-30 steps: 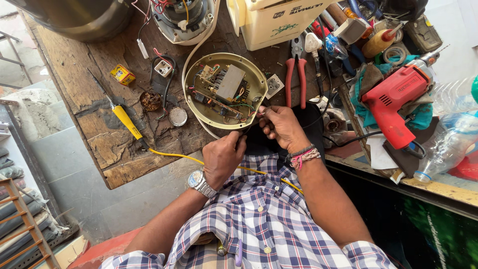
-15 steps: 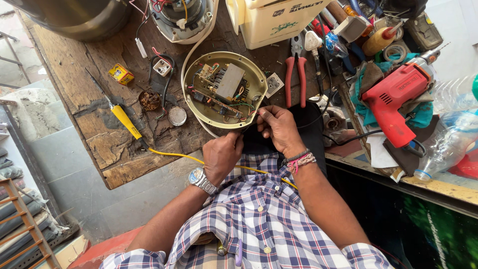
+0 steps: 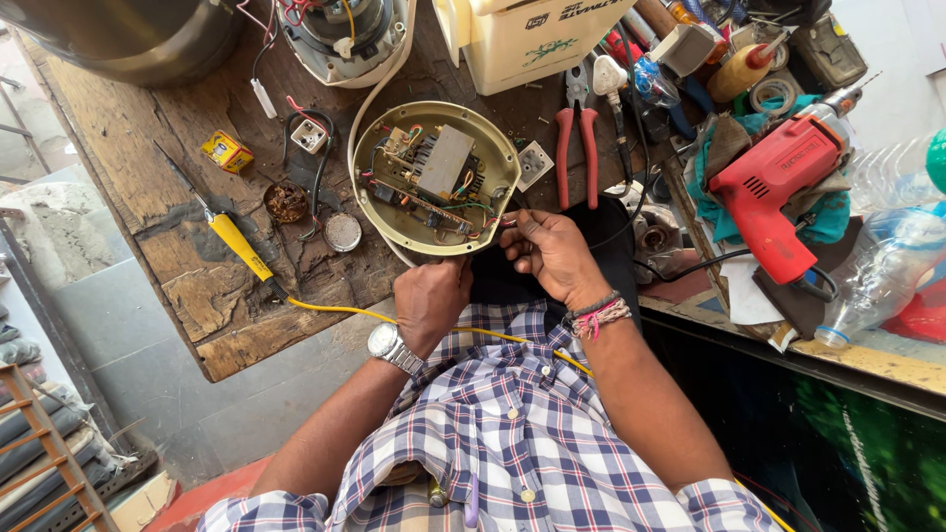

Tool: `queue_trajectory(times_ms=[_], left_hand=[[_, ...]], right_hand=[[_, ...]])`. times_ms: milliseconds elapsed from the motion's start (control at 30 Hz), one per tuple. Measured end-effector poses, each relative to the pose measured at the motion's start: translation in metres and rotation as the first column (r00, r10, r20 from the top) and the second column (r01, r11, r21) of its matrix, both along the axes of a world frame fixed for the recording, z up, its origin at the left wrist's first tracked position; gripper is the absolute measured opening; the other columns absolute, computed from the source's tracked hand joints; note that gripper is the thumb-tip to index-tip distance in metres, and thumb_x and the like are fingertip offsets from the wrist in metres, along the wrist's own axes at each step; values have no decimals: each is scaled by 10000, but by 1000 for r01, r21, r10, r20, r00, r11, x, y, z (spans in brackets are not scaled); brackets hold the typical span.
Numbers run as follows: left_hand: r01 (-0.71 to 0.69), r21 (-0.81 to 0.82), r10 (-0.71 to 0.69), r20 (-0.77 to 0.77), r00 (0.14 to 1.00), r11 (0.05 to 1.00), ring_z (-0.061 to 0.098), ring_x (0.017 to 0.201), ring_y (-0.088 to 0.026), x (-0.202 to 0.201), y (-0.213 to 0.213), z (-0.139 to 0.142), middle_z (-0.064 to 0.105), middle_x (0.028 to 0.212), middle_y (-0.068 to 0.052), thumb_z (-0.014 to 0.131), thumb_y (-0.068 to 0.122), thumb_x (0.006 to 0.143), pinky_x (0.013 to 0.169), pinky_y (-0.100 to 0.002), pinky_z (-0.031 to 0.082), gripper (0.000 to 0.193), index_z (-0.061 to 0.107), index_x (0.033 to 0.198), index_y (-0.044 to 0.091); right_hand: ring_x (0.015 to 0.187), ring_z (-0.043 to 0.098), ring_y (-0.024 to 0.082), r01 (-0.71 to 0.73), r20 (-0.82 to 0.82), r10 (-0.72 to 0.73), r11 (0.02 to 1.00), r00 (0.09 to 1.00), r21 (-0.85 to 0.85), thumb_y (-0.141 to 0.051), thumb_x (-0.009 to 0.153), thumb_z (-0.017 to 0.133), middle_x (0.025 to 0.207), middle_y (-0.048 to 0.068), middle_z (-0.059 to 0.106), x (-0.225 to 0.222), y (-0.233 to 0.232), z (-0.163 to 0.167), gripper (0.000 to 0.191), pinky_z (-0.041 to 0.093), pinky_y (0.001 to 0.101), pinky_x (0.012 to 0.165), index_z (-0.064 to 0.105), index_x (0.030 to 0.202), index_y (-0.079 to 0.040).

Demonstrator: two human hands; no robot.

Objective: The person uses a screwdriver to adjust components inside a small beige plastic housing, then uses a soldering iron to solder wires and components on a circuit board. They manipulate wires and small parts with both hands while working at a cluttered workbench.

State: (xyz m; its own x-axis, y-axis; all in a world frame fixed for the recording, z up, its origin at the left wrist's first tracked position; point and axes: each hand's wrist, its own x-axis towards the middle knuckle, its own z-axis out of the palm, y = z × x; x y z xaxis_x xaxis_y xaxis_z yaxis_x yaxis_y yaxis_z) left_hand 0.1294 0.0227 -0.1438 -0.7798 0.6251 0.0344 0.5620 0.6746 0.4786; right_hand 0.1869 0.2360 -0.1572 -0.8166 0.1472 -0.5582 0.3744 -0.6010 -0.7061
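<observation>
The round cream-coloured metal housing (image 3: pixel 434 177) lies open at the near edge of the worn wooden desk (image 3: pixel 197 286), its circuit board and grey transformer block exposed, so the opening-up looks done and the work on the wiring inside seems under way, with closing it up left. The right hand (image 3: pixel 552 258) sits at the housing's lower right rim, fingers pinched together on thin coloured wires (image 3: pixel 490 225) coming out of it. The left hand (image 3: pixel 431 299) is just below the rim, curled; whether its fingers grip anything I cannot tell. A yellow-handled soldering iron (image 3: pixel 236 246) lies to the left, its yellow cord running under both wrists. Red-handled pliers (image 3: pixel 577 148) lie just right of the housing, and a red electric drill (image 3: pixel 774 187) sits further right amid rags and clutter. Room is tight: the right side is crowded, the housing sits close to the desk edge, and the only open patch is the bare wood to the left
</observation>
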Motion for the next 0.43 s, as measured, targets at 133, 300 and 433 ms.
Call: queue_trajectory(times_ms=[133,300,433], left_hand=[[-6,-30,7,8,1000,1000,673,527,-331,0,0,-1,653,577,-139,662,281,948,498,-449,533,218,714,837,101],[-7,46,7,-7,1000,999,663,505,-339,1,-1,4,651,567,-141,654,265,935,479,-455,523,181,730,898,105],[13,51,-15,45,999,999,672,519,-316,3,-14,11,672,605,-118,706,364,947,497,-452,523,268,684,922,99]], right_hand=[[662,642,112,-12,19,11,998,1000,54,-289,1051,599,843,83,710,-1,1,7,327,503,218,509,696,1092,19],[627,630,98,-35,93,15,976,996,214,-218,1032,596,868,97,734,2,3,16,297,499,206,481,697,1157,31],[637,635,95,7,51,-39,857,998,516,-149,1000,614,928,108,761,8,14,28,323,512,207,486,662,1263,33]])
